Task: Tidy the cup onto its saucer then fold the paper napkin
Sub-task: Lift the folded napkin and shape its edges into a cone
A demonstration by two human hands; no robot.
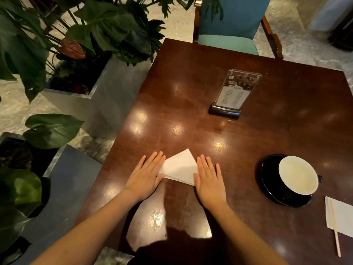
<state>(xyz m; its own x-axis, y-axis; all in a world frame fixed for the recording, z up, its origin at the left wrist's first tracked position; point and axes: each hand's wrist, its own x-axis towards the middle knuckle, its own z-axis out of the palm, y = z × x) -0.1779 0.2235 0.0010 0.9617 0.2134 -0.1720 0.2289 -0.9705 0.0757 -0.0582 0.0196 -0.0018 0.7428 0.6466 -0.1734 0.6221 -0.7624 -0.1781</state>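
Napkin (179, 167) paper is light, limp and easily torn, so it likely wants flat palms and a pinch at a corner, not a pull; it lies white, folded into a triangle, apex pointing away, on the dark table (286, 115) near its front edge; left hand (147, 175) and right hand (209, 180) press flat and open on its two ends, grasping nothing; the cup (298, 175) sits on its saucer (269, 180), well apart to the right.
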